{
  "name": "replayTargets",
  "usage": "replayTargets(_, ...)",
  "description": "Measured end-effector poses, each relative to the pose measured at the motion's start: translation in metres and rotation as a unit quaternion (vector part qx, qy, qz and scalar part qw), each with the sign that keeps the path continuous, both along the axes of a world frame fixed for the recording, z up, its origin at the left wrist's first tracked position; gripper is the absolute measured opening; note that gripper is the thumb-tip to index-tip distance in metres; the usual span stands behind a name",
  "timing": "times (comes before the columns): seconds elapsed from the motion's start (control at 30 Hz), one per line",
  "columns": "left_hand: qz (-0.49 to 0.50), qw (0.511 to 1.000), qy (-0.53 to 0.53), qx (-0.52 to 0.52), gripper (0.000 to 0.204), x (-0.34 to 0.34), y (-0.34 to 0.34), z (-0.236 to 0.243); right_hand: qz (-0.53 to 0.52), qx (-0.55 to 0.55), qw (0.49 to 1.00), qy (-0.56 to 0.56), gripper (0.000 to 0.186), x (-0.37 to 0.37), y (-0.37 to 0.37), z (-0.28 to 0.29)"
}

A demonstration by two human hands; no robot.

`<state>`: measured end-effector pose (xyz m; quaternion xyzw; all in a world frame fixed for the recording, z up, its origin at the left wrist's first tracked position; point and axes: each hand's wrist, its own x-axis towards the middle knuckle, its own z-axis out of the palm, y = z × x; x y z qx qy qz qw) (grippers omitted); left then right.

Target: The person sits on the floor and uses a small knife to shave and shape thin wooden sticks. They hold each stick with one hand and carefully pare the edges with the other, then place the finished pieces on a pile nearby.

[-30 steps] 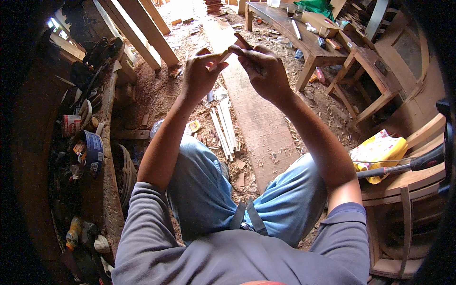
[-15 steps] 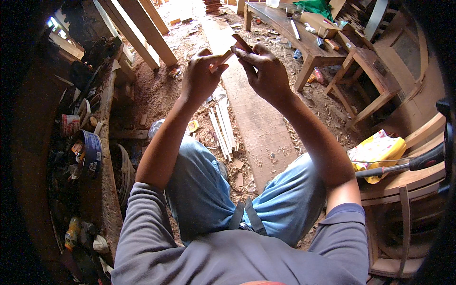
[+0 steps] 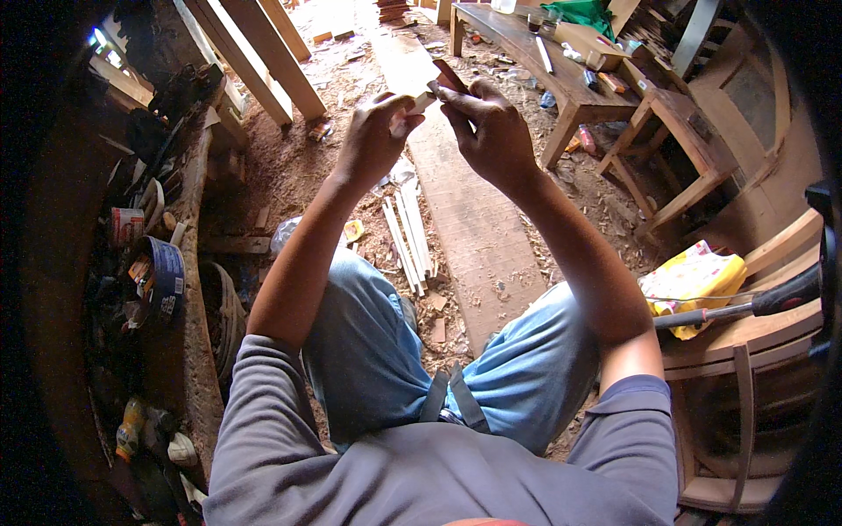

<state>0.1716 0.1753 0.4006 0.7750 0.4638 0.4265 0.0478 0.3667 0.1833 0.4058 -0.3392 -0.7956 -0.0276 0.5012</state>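
Note:
My left hand (image 3: 373, 140), raised over my lap, is closed on a small pale piece (image 3: 417, 104), apparently wood. My right hand (image 3: 485, 131) grips a thin reddish-brown flat piece (image 3: 450, 75) that slants up past its fingers. The two pieces meet or nearly meet between my fingertips; whether they touch I cannot tell. Beneath my hands a long wide plank (image 3: 474, 272) lies on the shaving-strewn floor. Several pale narrow strips (image 3: 405, 247) lie beside it to the left, just past my knees.
At back right are a cluttered wooden table (image 3: 570, 88) and wooden frame (image 3: 667, 140). A yellow package (image 3: 693, 285) and a long-handled tool (image 3: 776, 298) rest on curved wood at right. A rough bench (image 3: 200, 351) with tins (image 3: 158, 276) runs along the left; leaning posts (image 3: 303, 88) stand beyond.
The pieces in my hands have shifted and tilted slightly, with small finger movements. Both arms stay in nearly the same raised position.

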Motion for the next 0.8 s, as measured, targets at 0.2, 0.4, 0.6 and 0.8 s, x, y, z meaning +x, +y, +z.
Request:
replayTargets(0.2, -0.029, 1.000, -0.002, 0.009, 0.023, 0.003, 0.004, -0.008, 0.004, 0.011, 1.000, 0.017, 0.019, 0.002, 0.004, 0.001)
replayTargets(0.4, -0.065, 0.993, -0.017, 0.099, 0.028, 0.000, 0.015, -0.016, 0.009, -0.021, 1.000, 0.012, 0.021, 0.002, 0.003, -0.002)
replayTargets(0.6, -0.020, 0.998, 0.004, 0.059, 0.033, -0.003, 0.020, -0.023, 0.008, -0.008, 1.000, 0.011, 0.021, 0.000, 0.002, -0.004)
replayTargets(0.8, 0.021, 0.995, 0.071, 0.064, 0.039, -0.009, 0.022, -0.024, 0.012, -0.016, 1.000, 0.010, 0.021, 0.002, 0.003, -0.003)
